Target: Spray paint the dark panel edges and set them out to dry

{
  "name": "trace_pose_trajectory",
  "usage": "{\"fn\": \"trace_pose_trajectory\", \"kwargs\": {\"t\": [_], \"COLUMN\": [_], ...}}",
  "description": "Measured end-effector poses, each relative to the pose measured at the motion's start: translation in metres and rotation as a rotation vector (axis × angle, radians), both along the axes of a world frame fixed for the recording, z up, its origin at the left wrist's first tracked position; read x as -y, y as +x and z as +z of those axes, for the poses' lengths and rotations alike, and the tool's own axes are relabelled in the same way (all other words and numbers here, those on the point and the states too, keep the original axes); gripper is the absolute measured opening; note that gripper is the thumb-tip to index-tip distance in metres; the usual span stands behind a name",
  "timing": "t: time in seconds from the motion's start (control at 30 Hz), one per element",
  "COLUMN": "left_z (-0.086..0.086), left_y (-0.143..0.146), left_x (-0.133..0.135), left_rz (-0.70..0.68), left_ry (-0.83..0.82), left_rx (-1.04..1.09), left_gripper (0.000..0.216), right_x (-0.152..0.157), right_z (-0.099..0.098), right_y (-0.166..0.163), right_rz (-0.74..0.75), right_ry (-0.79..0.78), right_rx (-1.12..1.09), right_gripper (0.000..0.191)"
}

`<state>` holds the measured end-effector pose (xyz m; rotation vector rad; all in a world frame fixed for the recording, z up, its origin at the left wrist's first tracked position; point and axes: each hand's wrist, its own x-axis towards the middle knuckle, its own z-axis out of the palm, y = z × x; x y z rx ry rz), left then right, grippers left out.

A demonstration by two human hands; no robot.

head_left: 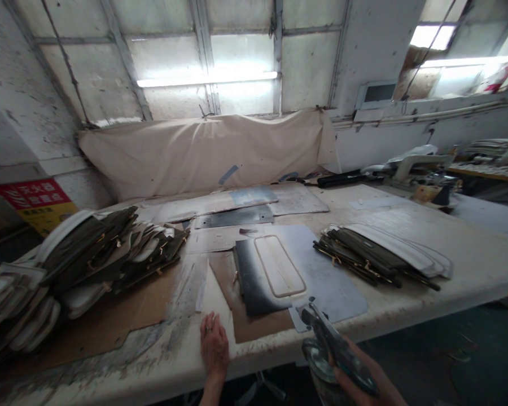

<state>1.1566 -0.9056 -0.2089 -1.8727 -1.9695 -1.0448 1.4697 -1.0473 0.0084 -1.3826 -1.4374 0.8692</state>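
My left hand rests flat on the table's front edge, fingers together, holding nothing. My right hand grips a spray gun with a metal cup below it, held at the table's front edge and pointing toward a dark panel piece. That piece lies on brown cardboard and a grey sheet, with a pale rounded-rectangle patch on top of it.
A tall pile of dark and white cut pieces sits at the left, with more white pieces beside it. A lower pile lies at the right. A beige cloth hangs behind the table. Machines stand at the far right.
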Motion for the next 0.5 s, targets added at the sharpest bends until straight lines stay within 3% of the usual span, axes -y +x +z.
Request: {"fn": "trace_pose_trajectory", "kwargs": {"t": [0.5], "left_z": [-0.001], "left_y": [0.001], "left_x": [0.001], "left_rz": [-0.052], "left_ry": [0.084], "left_rx": [-0.009], "left_gripper": [0.031], "right_x": [0.015], "right_z": [-0.011], "right_y": [0.028], "right_rz": [-0.024], "right_ry": [-0.072], "right_rx": [0.126], "right_gripper": [0.036]}}
